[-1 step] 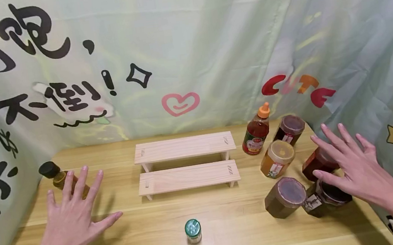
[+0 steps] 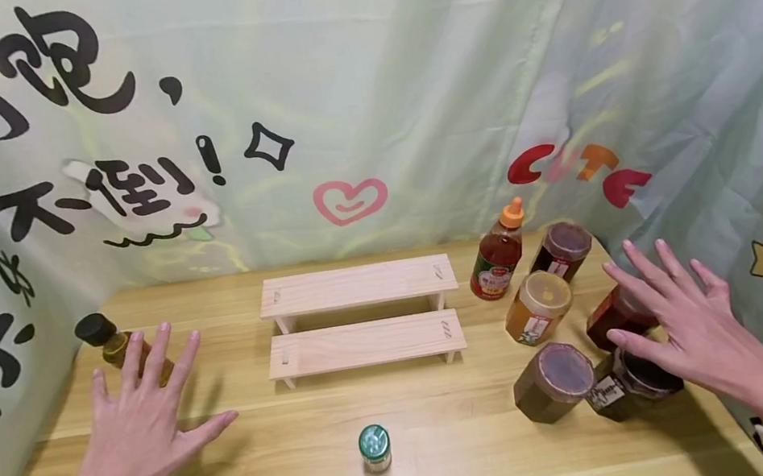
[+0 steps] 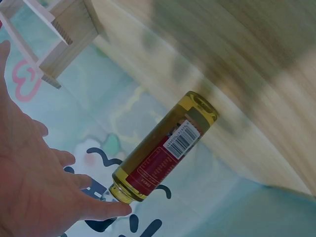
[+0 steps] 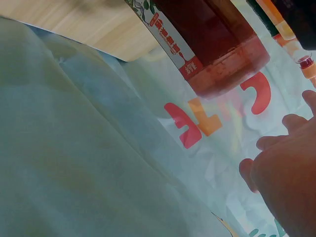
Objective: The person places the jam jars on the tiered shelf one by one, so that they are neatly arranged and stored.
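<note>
Your left hand (image 2: 133,427) is spread wide, holding nothing, fingertips over the oil bottle (image 2: 120,348) by the table's (image 2: 312,475) left edge; your right hand (image 2: 687,325) hovers, fingers splayed, above the dark jars (image 2: 619,314); the wooden rack (image 2: 361,318) stands between.

A small amber oil bottle (image 2: 120,346) with a black cap and red label is seen upright just beyond the left hand's (image 2: 135,423) spread fingertips. Two dark, clear-lidded jars (image 2: 622,311) are partly covered beneath the right hand's (image 2: 687,329) outstretched fingers.
</note>
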